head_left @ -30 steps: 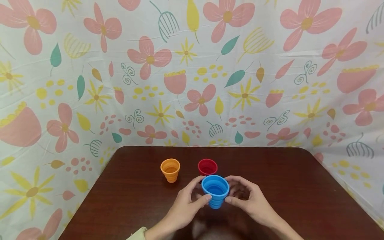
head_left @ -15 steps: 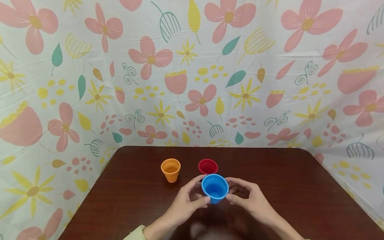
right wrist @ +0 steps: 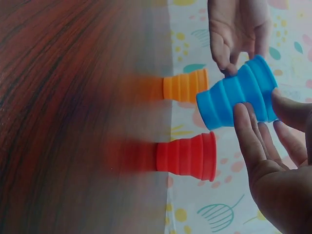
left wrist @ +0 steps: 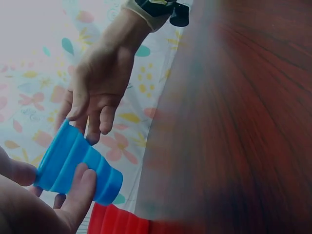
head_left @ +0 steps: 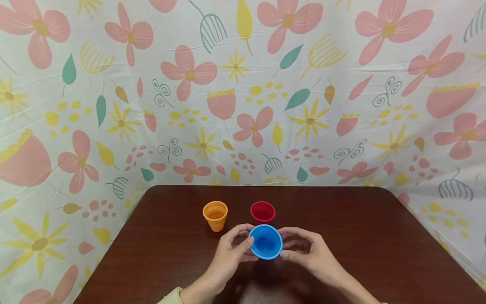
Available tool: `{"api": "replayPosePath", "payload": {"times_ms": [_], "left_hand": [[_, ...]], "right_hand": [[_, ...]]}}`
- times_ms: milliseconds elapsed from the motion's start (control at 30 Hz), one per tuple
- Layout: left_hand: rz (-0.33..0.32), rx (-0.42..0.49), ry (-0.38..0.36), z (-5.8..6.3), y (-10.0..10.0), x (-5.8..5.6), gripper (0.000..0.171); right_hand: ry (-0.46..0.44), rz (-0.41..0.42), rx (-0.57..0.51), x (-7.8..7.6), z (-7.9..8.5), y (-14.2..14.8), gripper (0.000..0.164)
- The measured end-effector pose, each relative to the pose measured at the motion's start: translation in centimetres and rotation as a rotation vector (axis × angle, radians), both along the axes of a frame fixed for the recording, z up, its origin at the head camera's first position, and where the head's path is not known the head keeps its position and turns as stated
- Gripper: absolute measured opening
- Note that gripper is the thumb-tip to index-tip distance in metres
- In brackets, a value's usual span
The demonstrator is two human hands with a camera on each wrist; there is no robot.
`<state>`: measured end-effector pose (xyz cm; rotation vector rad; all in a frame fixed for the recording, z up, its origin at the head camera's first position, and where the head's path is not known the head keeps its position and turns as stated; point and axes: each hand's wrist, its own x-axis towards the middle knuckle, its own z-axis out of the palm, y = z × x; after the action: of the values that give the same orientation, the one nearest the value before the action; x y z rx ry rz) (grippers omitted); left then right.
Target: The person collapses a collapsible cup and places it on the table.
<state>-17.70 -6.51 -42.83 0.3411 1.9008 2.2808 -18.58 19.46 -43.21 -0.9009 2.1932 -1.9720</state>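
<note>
Both hands hold a blue collapsible cup (head_left: 265, 242) with stepped, ringed walls above the table. It is tilted, its mouth turned up toward the head camera. My left hand (head_left: 229, 255) grips its left side, thumb at the rim and fingertips along the ringed wall, as the left wrist view shows. On the other side my right hand (right wrist: 278, 180) has its thumb at the rim and fingertips against the wall. Just behind stands a red ringed cup (head_left: 263, 212), its lower part partly covered by the hands and blue cup. An orange ringed cup (head_left: 215, 216) stands upright to the left.
The dark brown wooden table (head_left: 360, 236) has rounded far corners. A white cloth (head_left: 243, 84) printed with pink flowers and yellow and green leaves hangs behind it and along both sides.
The blue cup has tipped so that its mouth faces the head camera and its wall is hidden there. Cup and hands have shifted slightly left. The red and orange cups stay put.
</note>
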Motion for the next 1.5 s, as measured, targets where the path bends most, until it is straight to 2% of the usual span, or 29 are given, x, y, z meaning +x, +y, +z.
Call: {"api": "replayPosePath", "payload": {"times_ms": [133, 333, 467, 633, 767, 900, 1167, 1367, 1500], "left_hand": [[0.006, -0.021, 0.036, 0.10, -0.13, 0.12, 0.030], [0.003, -0.045, 0.070, 0.02, -0.18, 0.03, 0.028], [0.029, -0.072, 0.089, -0.18, -0.16, 0.02, 0.026], [0.062, -0.105, 0.103, -0.35, -0.09, -0.07, 0.023], [0.064, -0.133, 0.111, -0.44, -0.10, -0.07, 0.022], [0.055, -0.125, 0.100, -0.47, -0.13, -0.05, 0.021], [0.044, -0.001, 0.019, -0.37, 0.06, -0.29, 0.028], [0.060, -0.050, 0.066, -0.71, 0.22, -0.60, 0.026], [0.064, -0.086, 0.098, -0.73, 0.20, -0.73, 0.029]], "right_hand": [[-0.037, 0.020, -0.014, -0.07, 0.04, 0.10, 0.040], [-0.193, 0.017, 0.027, -0.14, 0.22, 0.20, 0.040], [-0.274, 0.024, 0.036, -0.05, 0.41, 0.07, 0.043], [-0.335, 0.052, 0.011, 0.03, 0.55, -0.02, 0.048], [-0.362, 0.065, 0.007, -0.03, 0.59, -0.07, 0.057], [-0.356, 0.048, 0.002, -0.06, 0.49, -0.16, 0.064], [-0.268, -0.009, 0.012, 0.08, 0.48, -0.44, 0.069], [-0.232, -0.018, 0.040, 0.10, 0.58, -0.48, 0.072], [-0.159, -0.035, 0.056, 0.14, 0.52, -0.47, 0.069]]}}
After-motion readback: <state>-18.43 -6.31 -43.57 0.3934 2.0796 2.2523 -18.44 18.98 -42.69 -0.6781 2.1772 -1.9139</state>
